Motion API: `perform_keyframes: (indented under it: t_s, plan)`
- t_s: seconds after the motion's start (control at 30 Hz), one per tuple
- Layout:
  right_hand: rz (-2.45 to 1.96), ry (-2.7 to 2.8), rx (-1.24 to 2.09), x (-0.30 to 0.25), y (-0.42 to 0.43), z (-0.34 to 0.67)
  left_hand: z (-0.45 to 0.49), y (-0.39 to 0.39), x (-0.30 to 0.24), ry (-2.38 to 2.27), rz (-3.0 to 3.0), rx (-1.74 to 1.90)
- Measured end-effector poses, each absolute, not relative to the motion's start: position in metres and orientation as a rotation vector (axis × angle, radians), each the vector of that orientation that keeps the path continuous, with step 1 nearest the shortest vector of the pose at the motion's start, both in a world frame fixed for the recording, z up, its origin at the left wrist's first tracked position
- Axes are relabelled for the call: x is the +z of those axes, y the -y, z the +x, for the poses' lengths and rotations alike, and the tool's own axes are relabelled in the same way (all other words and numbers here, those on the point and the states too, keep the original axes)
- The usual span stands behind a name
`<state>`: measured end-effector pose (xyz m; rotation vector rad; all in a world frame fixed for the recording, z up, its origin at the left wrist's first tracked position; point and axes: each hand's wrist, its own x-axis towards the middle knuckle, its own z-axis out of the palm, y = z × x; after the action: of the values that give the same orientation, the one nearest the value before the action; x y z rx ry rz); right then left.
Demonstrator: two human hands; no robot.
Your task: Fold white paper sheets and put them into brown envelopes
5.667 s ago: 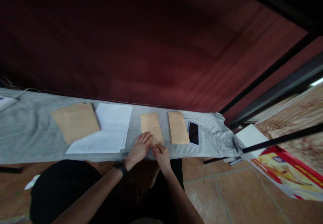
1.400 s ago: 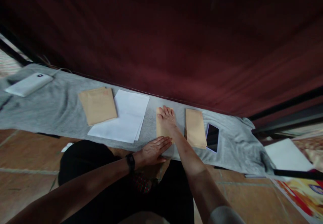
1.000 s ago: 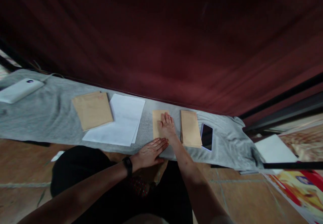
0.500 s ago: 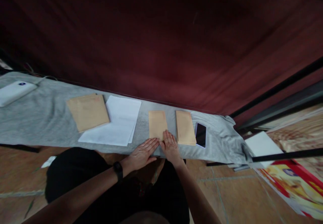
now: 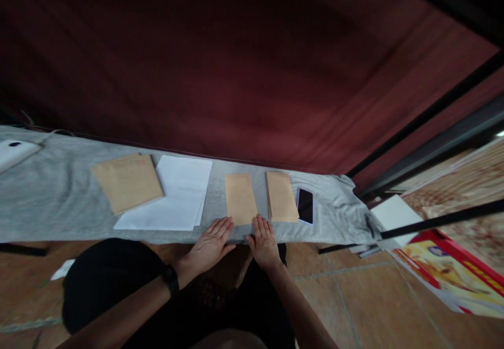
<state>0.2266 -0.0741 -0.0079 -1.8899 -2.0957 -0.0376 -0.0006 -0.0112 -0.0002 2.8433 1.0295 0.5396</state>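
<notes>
A brown paper envelope (image 5: 240, 198) lies flat on the grey cloth in front of me. My left hand (image 5: 212, 242) rests at its near left corner, fingers stretched out and flat. At the near right corner lies my right hand (image 5: 263, 241), also flat with its fingers extended. Neither hand grips anything. Just right of the envelope is a small stack of brown envelopes (image 5: 282, 197). Sheets of white paper (image 5: 183, 191) lie to the left, partly covered by another pile of brown envelopes (image 5: 132, 183).
A phone (image 5: 305, 205) sits right of the stack on the narrow cloth-covered table (image 5: 63, 186). At the far left is a white device (image 5: 16, 154) with a cable. A dark red curtain (image 5: 220, 76) hangs behind. Black bars and a red-yellow box (image 5: 449, 273) are at right.
My hands have moved apart, from the middle of the envelope's near edge out to its two corners. The view has shifted slightly.
</notes>
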Motion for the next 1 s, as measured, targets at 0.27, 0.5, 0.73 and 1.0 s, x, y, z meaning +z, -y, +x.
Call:
perform_keyframes:
  t_s: [0.27,0.5,0.73,1.0]
  plan:
    - [-2.099,1.678,0.046,0.011,0.039,0.214,0.026,0.014,0.001,-1.253,2.797,0.565]
    - [-1.908,1.276,0.341,0.008,0.015,0.223,0.022,0.016,0.004,-1.251,2.667,0.628]
    - [-1.725,1.224,0.435,0.023,0.025,0.222,0.033,0.006,0.005,-1.237,1.939,0.920]
    - [-1.549,1.790,0.148,0.063,0.043,0.190,0.068,-0.002,0.065,-0.937,0.715,1.004]
